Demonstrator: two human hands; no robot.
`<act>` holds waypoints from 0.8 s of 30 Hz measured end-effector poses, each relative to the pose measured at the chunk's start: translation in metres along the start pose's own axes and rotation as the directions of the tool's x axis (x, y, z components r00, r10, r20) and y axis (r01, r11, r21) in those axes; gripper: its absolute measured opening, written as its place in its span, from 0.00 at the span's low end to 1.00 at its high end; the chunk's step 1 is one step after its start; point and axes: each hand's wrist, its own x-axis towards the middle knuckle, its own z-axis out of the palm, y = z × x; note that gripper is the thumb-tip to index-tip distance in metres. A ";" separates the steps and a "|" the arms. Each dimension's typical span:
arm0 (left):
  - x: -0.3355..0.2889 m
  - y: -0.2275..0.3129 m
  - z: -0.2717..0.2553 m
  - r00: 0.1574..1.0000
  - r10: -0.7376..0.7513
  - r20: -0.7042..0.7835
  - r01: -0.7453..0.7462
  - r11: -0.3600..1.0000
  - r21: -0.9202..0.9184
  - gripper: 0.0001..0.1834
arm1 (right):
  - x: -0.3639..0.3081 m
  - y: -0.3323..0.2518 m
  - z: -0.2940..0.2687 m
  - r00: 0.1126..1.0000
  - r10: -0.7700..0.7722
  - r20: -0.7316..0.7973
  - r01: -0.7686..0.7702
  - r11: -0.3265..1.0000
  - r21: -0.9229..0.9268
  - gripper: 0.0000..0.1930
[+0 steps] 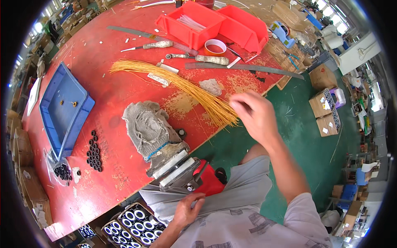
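Note:
My right hand (258, 118) is raised at the table's edge, just right of the cut ends of a bundle of thin yellow wires (190, 89). Its fingers are curled toward the thumb; anything held between them is too small to make out. Lower down, my left hand (188, 211) is over my lap, below a bench vise (175, 169). Thumb and fingers there are bent together, and whatever they hold cannot be made out. A grey knitted cloth (149, 128) covers the back of the vise, tied with a blue cord.
A blue tray (66, 109) with small brass pieces stands left, beside black rings (94, 155). Red bins (192, 25), a tape roll (215, 47), a ratchet wrench (198, 58), a screwdriver (159, 44) and steel rulers (248, 69) lie farther back. Cartons (324, 105) stand on the green floor.

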 end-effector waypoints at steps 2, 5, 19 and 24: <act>0.007 0.012 0.008 0.996 0.067 0.057 -0.067 0.998 -0.005 0.12 | 0.027 0.011 0.022 0.998 -0.044 0.047 0.047 0.997 -0.060 0.05; 0.008 0.017 0.013 0.982 0.187 0.019 -0.186 0.982 -0.041 0.12 | 0.061 0.027 0.047 0.985 -0.019 0.172 0.062 0.967 -0.246 0.08; -0.027 -0.037 0.000 0.985 -0.142 -0.093 0.131 0.984 -0.119 0.13 | 0.128 0.062 0.118 0.881 0.055 0.470 0.090 0.956 -0.279 0.11; -0.021 -0.040 0.002 0.986 -0.138 -0.093 0.132 0.989 -0.074 0.14 | 0.129 0.065 0.119 0.872 0.105 0.479 0.060 0.946 -0.317 0.10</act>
